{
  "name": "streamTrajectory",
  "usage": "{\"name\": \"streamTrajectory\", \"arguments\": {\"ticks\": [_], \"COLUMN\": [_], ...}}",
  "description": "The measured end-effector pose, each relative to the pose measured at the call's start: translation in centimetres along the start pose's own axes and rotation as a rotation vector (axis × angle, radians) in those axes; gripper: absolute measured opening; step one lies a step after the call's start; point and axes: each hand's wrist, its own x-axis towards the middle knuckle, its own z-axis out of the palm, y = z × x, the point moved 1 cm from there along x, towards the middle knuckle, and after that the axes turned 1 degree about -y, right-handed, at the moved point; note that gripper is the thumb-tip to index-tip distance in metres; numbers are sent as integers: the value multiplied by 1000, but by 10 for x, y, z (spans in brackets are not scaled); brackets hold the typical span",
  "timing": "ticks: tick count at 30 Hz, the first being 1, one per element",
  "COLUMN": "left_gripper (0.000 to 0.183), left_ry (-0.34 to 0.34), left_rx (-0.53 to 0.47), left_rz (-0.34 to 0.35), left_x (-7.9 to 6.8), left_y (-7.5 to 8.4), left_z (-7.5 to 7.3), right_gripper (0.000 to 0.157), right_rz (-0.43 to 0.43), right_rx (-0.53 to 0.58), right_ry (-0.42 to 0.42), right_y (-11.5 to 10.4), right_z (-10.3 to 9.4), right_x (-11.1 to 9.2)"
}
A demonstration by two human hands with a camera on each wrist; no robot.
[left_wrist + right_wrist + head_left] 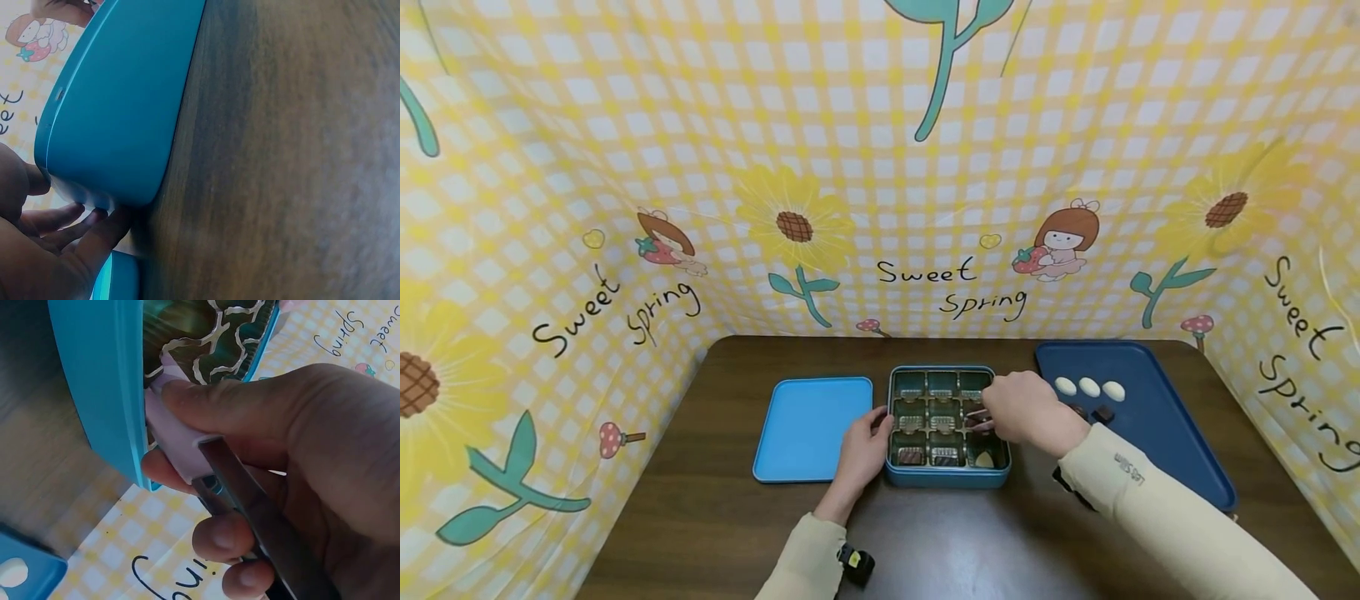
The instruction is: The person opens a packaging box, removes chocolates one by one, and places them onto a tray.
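Note:
A blue tin box [947, 482] holds a nine-compartment plastic insert; its front row has a brown chocolate [912, 456], a dark chocolate [945, 457] and a pale piece [983, 459]. My left hand [862, 454] rests against the box's left wall; in the left wrist view its fingertips [100, 215] press the wall low down, the thumb higher near the rim. With my right hand [1018, 408] I grip tongs [250, 494] with metal arms and pinkish tips. Those tips reach into the right middle compartment; I cannot tell whether they pinch anything.
A light-blue lid [812, 429] lies left of the box. On the right, a navy tray [1157, 450] carries three white egg-shaped sweets [1089, 387] and dark chocolates [1102, 413], partly behind my right hand. A yellow checked cloth [850, 292] hangs behind the brown table [700, 517].

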Motion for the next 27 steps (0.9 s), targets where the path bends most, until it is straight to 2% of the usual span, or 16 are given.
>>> {"name": "streamTrajectory", "arguments": {"ticks": [8, 16, 27], "left_gripper": [42, 42, 42], "left_ry": [0, 5, -1], "left_rx": [1, 3, 1], "left_rz": [-8, -9, -11], "left_x": [0, 0, -1], "left_y": [1, 2, 1], "left_z": [1, 0, 1], "right_gripper": [16, 19, 9], "right_rz": [14, 60, 102], "right_rx": [33, 85, 170], "right_ry": [6, 32, 44], "right_y": [8, 20, 36], "right_z": [-3, -20, -35], "right_x": [-9, -18, -32]}}
